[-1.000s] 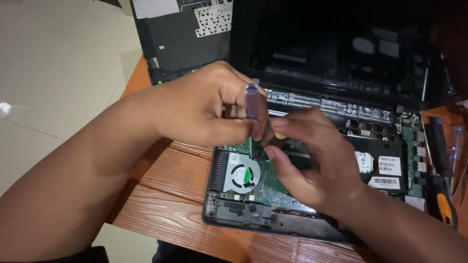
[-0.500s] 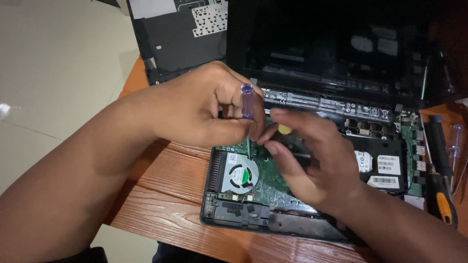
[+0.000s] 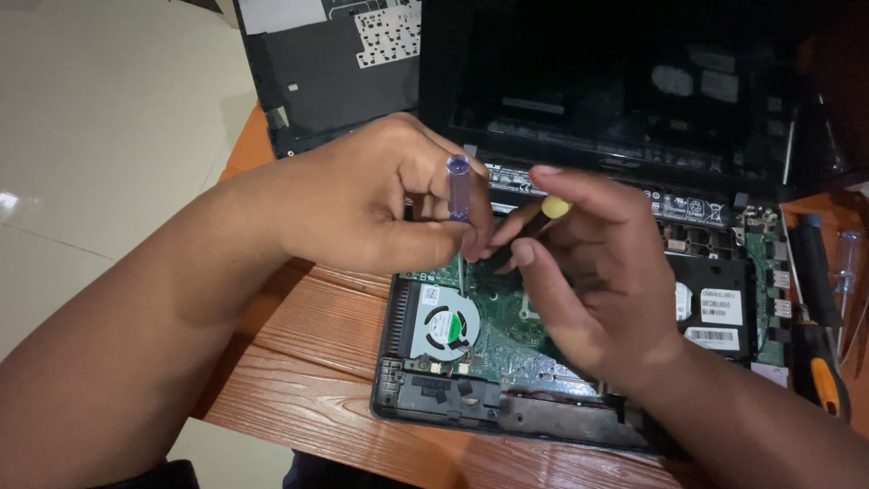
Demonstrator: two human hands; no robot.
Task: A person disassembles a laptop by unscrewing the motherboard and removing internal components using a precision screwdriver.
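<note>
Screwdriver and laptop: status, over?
Left hand shut on screwdriver, tip down by fan. Right hand pinches a yellow-tipped tool over open laptop. Spare screwdrivers lie at right, clear of the hands.

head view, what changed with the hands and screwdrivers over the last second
The right hand lifted slightly and opened its fingers, so the black tool with a yellow tip it holds shows more. The left hand kept its grip on the clear purple-handled screwdriver, upright over the green circuit board near the round fan.
</note>
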